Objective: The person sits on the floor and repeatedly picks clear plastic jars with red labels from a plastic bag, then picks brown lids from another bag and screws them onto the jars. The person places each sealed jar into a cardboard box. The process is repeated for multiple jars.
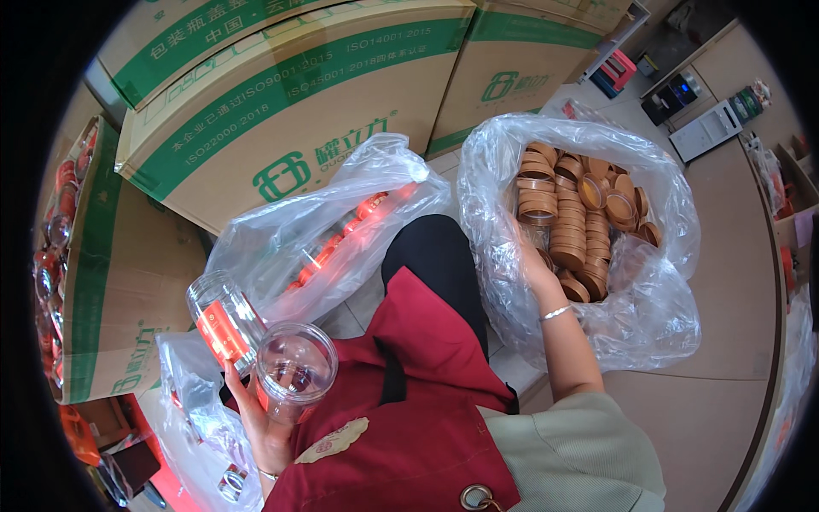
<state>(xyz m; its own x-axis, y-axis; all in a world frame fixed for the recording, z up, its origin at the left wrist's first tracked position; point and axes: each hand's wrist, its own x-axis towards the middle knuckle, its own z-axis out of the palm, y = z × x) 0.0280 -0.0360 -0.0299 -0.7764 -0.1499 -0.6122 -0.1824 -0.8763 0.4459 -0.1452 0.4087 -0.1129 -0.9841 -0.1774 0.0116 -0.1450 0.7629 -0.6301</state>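
My left hand (265, 425) holds two clear plastic jars with red labels. One open-mouthed jar (296, 365) faces up towards me; the other jar (224, 323) leans away at its left, its label showing. My right hand (531, 253) reaches inside the left side of a large clear plastic bag (665, 307), beside stacks of brown jar lids (567, 237). The fingers are hidden by plastic and lids, so what they touch cannot be told. Another clear bag (256, 237) with red-labelled jars (326, 253) lies ahead, between the two hands.
Large cardboard boxes (294, 109) with green bands stand along the far side. An opened carton (105, 288) of red-labelled jars is at the left. Another plastic bag (198, 409) lies below it. A brown panel surface (710, 256) extends at the right, near a white water dispenser (707, 131).
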